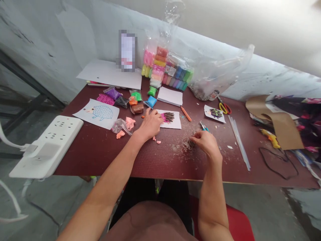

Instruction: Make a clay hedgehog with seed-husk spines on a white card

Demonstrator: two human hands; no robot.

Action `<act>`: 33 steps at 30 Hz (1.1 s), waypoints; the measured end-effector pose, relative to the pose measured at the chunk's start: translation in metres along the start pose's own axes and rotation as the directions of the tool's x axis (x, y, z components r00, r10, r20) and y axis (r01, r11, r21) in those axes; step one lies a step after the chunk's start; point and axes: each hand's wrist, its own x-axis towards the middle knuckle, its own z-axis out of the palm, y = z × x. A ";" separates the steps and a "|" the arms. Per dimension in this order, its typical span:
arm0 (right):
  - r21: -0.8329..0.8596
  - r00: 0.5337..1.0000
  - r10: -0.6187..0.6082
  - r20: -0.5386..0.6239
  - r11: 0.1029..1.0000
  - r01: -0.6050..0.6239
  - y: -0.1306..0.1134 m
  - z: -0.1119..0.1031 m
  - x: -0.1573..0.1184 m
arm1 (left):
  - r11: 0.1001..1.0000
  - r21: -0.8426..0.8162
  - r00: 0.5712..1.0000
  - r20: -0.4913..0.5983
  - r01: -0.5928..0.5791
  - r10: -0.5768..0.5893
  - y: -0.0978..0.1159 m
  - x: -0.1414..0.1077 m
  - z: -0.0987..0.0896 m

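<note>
My left hand (151,123) rests with spread fingers on the left part of a white card (176,124). On that card is a pink shape (165,116) with dark brown spikes. My right hand (206,142) has its thumb and fingers pinched together over a small pile of dark bits and crumbs (184,147); what it grips is too small to make out. Just beyond it lies a teal-handled tool (205,127). Bits of peach clay (129,123) lie left of my left hand. A second card (215,113) with a finished-looking spiky figure lies at the right.
Clay packets (137,108), a hedgehog drawing (100,113) and a power strip (51,144) are at the left. Bagged clay (160,68) stands by the wall. Scissors (225,108), clear glue sticks (239,143), an orange crayon-like stick (186,113) and a yellow glue gun (271,139) lie rightward.
</note>
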 end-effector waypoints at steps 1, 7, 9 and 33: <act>0.009 0.999 -0.017 0.030 1.000 0.017 0.001 0.001 -0.003 | 1.000 -0.001 1.000 0.003 0.001 -0.001 0.000 0.000 -0.001; -0.053 0.997 -0.070 0.036 0.996 0.072 -0.002 0.005 -0.008 | 1.000 0.000 1.000 0.014 0.011 -0.011 0.002 0.000 -0.004; -0.074 0.996 -0.085 0.025 0.993 0.087 -0.003 0.004 -0.007 | 1.000 -0.005 1.000 0.029 0.011 -0.011 0.002 0.000 -0.004; 0.221 0.911 -0.303 -0.280 0.903 0.368 -0.103 -0.005 0.042 | 0.999 -0.035 1.000 0.009 0.015 -0.015 0.001 -0.001 0.001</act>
